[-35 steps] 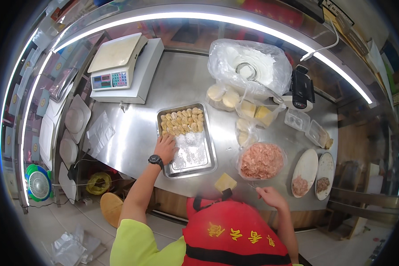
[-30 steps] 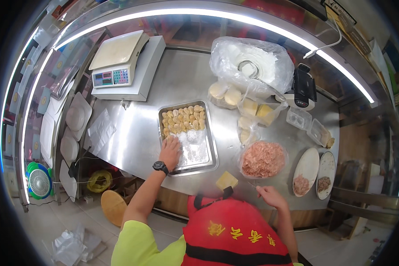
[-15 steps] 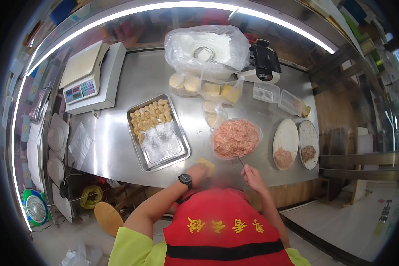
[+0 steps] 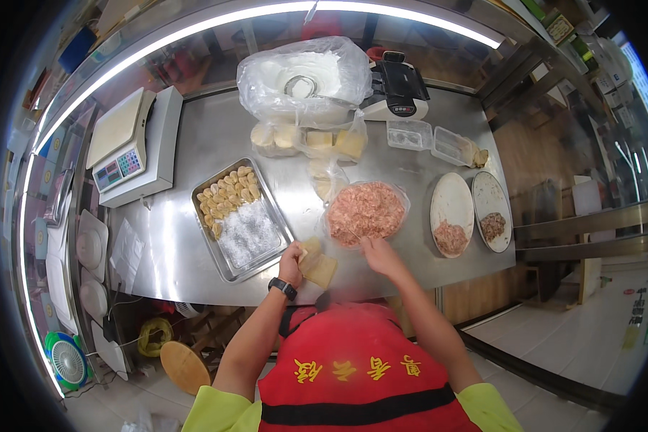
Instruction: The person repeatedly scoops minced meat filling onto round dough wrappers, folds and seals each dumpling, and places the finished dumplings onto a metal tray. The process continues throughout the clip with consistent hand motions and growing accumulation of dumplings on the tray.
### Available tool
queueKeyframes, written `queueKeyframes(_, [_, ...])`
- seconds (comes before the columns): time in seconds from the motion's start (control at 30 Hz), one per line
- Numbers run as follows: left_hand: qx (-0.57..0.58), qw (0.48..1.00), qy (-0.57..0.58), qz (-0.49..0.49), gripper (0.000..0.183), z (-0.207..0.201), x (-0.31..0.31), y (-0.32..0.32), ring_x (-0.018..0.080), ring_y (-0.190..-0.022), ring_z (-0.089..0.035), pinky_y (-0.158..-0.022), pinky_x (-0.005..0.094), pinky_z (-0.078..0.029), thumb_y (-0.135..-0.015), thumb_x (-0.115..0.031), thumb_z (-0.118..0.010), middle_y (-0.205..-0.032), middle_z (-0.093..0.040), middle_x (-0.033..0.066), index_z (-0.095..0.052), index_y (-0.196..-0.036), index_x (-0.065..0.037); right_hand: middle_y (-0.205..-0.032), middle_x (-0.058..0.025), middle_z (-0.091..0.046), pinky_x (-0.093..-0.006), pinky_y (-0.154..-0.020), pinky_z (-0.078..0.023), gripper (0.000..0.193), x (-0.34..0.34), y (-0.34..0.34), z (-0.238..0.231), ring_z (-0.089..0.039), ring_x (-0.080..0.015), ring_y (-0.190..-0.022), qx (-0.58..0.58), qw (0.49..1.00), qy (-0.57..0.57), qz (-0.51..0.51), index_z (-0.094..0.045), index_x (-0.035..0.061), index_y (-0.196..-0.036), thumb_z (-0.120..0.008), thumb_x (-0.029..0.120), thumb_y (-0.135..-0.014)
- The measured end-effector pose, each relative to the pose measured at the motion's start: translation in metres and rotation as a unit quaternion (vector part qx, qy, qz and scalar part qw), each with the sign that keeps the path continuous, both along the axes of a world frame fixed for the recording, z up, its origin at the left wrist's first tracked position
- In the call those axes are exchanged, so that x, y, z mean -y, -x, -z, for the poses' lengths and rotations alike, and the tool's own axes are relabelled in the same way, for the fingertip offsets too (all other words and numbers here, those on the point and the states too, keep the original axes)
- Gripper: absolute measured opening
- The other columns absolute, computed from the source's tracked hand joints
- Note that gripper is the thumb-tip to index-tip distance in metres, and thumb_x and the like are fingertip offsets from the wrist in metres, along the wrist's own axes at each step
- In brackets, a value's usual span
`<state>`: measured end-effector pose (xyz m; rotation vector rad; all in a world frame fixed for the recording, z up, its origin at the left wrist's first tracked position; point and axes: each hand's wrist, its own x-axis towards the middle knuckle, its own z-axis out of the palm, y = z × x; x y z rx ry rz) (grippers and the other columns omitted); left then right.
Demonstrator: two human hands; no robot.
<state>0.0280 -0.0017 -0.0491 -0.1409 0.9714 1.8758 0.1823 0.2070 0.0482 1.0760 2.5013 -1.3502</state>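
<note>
My left hand (image 4: 290, 265), with a dark watch at the wrist, pinches a thin yellow dough wrapper (image 4: 309, 250). Just below it lies a stack of square yellow wrappers (image 4: 320, 272) at the table's near edge. My right hand (image 4: 379, 255) is closed on a thin metal tool, mostly hidden, at the near edge of a mound of pink minced meat (image 4: 366, 211). The meat sits in a container with clear plastic round its rim. Left of my hands, a metal tray (image 4: 266, 261) holds folded dumplings (image 4: 227, 193) in its far part and white flour nearer me.
Bagged wrappers (image 4: 330, 144) and a plastic-lined tub of flour (image 4: 317, 75) stand behind the meat. Two oval plates (image 4: 450, 198) with bits of meat are at the right, near clear plastic boxes (image 4: 410, 134). A digital scale (image 4: 122, 140) stands far left.
My left hand has lifted a wrapper, uncovering the stack beneath. My right hand has moved up and left against the meat with the tool. The whole view has shifted slightly.
</note>
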Motion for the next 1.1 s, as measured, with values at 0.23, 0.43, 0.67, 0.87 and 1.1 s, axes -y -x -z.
queueKeyframes(0.23, [0.007,0.994,0.074,-0.080,0.025,-0.057,-0.035,0.003,0.0168,-0.085,-0.060,-0.076,0.0310,-0.049,-0.091,-0.019,-0.053,-0.097,-0.062,0.0073,-0.057,-0.107,-0.001,-0.097,-0.0270,-0.063,-0.0496,-0.083,-0.048,0.038,0.015,0.059,-0.012,-0.062,-0.0410,-0.093,0.146,0.977,-0.127,-0.086,-0.064,-0.0012,-0.098,-0.038,0.025,-0.092])
queueKeyframes(0.43, [-0.187,0.936,0.299,-0.001,0.034,-0.028,-0.072,-0.005,0.0163,-0.077,-0.058,-0.071,0.0318,-0.046,-0.094,-0.024,-0.051,-0.091,-0.065,0.0113,-0.062,-0.103,0.007,-0.101,-0.0264,-0.063,-0.0501,-0.082,-0.048,0.034,0.025,0.072,-0.029,-0.062,-0.0406,-0.094,0.178,0.972,-0.123,-0.095,-0.063,0.0012,-0.105,-0.042,0.022,-0.090])
queueKeyframes(0.67, [-0.162,0.933,0.321,0.012,0.043,-0.035,-0.088,-0.007,0.0214,-0.085,-0.059,-0.074,0.0345,-0.046,-0.095,-0.030,-0.049,-0.099,-0.063,0.0165,-0.058,-0.105,0.011,-0.100,-0.0267,-0.063,-0.0455,-0.083,-0.050,0.033,0.013,0.080,0.022,-0.063,-0.0389,-0.094,0.165,0.963,-0.112,-0.180,-0.065,-0.0035,-0.101,-0.043,0.017,-0.087])
queueKeyframes(0.87, [-0.103,0.951,0.292,0.018,0.047,-0.051,-0.090,-0.007,0.0208,-0.085,-0.058,-0.075,0.0347,-0.045,-0.096,-0.032,-0.046,-0.100,-0.061,0.0146,-0.054,-0.110,0.013,-0.075,-0.0233,-0.064,-0.0422,-0.068,-0.049,0.053,0.013,0.067,0.049,-0.064,-0.0330,-0.072,0.033,0.996,-0.008,-0.083,-0.065,-0.0071,-0.084,-0.035,0.034,-0.096])
queueKeyframes(1.1, [-0.015,0.983,0.182,0.010,0.040,-0.043,-0.081,-0.001,0.0217,-0.091,-0.060,-0.081,0.0360,-0.047,-0.100,-0.028,-0.040,-0.105,-0.061,0.0130,-0.053,-0.113,0.007,-0.056,-0.0080,-0.051,-0.0331,-0.043,-0.036,0.049,0.020,0.053,0.039,-0.045,-0.0167,-0.044,-0.056,0.984,0.165,0.026,-0.061,0.0008,-0.071,-0.036,0.035,-0.095])
